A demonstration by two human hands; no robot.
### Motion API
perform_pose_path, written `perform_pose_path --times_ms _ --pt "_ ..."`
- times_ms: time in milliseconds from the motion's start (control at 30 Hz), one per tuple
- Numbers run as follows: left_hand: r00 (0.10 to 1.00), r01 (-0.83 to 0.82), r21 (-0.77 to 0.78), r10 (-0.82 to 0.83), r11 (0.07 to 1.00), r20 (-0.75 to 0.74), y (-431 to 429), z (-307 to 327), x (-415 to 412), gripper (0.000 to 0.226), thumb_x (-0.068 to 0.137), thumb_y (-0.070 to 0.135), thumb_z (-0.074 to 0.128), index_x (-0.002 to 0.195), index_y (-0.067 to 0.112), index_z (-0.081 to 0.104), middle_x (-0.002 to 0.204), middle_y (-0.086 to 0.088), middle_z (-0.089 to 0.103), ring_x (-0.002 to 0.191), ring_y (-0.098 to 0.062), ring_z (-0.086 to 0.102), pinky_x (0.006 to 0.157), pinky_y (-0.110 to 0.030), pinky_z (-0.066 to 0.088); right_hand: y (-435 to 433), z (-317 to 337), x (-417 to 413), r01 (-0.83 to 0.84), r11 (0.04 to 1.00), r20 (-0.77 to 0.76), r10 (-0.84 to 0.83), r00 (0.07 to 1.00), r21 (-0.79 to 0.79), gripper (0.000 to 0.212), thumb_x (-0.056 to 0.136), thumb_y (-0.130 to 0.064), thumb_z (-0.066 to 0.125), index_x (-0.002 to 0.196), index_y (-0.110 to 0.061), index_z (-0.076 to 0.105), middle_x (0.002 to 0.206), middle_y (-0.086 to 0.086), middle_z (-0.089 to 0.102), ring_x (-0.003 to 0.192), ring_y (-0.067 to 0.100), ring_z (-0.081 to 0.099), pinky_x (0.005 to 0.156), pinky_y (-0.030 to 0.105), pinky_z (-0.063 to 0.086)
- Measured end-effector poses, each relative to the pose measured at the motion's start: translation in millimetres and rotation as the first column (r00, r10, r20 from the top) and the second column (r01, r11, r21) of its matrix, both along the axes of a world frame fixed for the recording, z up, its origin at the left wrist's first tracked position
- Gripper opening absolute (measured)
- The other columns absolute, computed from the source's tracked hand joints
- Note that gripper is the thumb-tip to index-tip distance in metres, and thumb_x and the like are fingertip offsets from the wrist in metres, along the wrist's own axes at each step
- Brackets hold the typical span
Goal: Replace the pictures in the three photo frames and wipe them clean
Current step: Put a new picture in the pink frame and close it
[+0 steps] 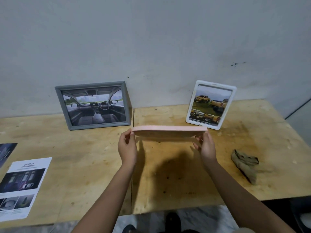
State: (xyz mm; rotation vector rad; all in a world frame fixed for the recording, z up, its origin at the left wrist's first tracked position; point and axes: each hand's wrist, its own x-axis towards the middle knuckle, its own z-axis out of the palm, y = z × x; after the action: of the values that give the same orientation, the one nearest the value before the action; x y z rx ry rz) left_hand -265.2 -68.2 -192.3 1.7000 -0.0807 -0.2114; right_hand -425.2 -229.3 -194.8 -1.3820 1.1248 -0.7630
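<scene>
Left hand and right hand, each grip pinching one end of the pink frame, are holding it level and edge-on above the worktop, grey frame standing at 11 o'clock, white frame at 1 o'clock; third frame seemingly being handled, wiping next calling for the cloth at 3 o'clock.

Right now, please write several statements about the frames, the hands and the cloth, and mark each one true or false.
1. The left hand and the right hand both hold the pink frame. True.
2. The grey frame lies flat on the table. False: it stands upright at the wall.
3. The cloth lies right of the right hand. True.
4. The white frame is empty. False: a picture fills it.
</scene>
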Motion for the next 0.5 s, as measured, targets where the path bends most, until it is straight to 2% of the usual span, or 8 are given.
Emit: perform_pose_path --times_ms 67,167,267,367,500 --pt "0.991 0.018 -0.087 -0.03 0.996 -0.134 2.6 -11.7 -7.6 0.025 0.097 0.016 0.046 0.118 0.012 0.059 0.114 -0.001 0.06 0.106 -0.014 0.054 0.094 -0.027 0.043 -7.0 -5.7 -8.7 -0.032 0.99 0.066 0.023 0.998 0.137 0.03 0.102 -0.023 0.033 0.12 -0.005 0.049 0.118 0.01 0.055 0.113 0.021 0.052 0.101 0.039 0.042" --pt "0.962 -0.002 -0.158 -0.042 0.987 -0.271 11.4 -33.5 -16.6 0.024 0.097 0.02 0.046 0.117 0.015 0.06 0.118 -0.004 0.06 0.112 -0.018 0.054 0.099 -0.033 0.043 -13.0 -14.8 -22.8 -0.082 0.938 0.145 0.034 0.989 0.337 0.02 0.1 -0.01 0.038 0.103 -0.003 0.056 0.109 0.015 0.057 0.102 0.02 0.056 0.097 0.036 0.044" --pt "0.953 0.006 -0.119 -0.042 0.993 -0.301 19.5 -46.8 -22.3 0.023 0.096 0.015 0.048 0.114 0.014 0.062 0.118 -0.005 0.063 0.113 -0.02 0.056 0.103 -0.038 0.043 -15.2 -25.2 -35.8 -0.154 0.922 0.113 0.121 0.986 0.355 0.021 0.097 -0.007 0.043 0.108 0.0 0.06 0.105 0.013 0.063 0.091 0.012 0.06 0.084 0.023 0.05" --pt "0.951 0.051 -0.035 -0.059 0.998 -0.302 26.2 -57.5 -28.4 0.027 0.095 0.01 0.049 0.118 0.009 0.063 0.117 -0.006 0.064 0.11 -0.021 0.058 0.102 -0.039 0.044 -15.1 -39.2 -46.6 -0.171 0.895 0.105 0.14 0.985 0.412 0.021 0.093 -0.009 0.051 0.107 -0.002 0.064 0.108 0.019 0.065 0.099 0.031 0.063 0.087 0.043 0.052" --pt "0.954 0.068 0.055 -0.048 0.996 -0.297 31.1 -70.1 -39.6 0.029 0.094 0.006 0.05 0.12 0.007 0.063 0.118 -0.006 0.063 0.11 -0.022 0.057 0.098 -0.033 0.043 -15.9 -58.5 -49.7 -0.15 0.884 0.0 0.168 0.986 0.443 0.027 0.09 0.0 0.052 0.115 -0.003 0.061 0.106 0.013 0.066 0.096 0.028 0.065 0.081 0.041 0.054"
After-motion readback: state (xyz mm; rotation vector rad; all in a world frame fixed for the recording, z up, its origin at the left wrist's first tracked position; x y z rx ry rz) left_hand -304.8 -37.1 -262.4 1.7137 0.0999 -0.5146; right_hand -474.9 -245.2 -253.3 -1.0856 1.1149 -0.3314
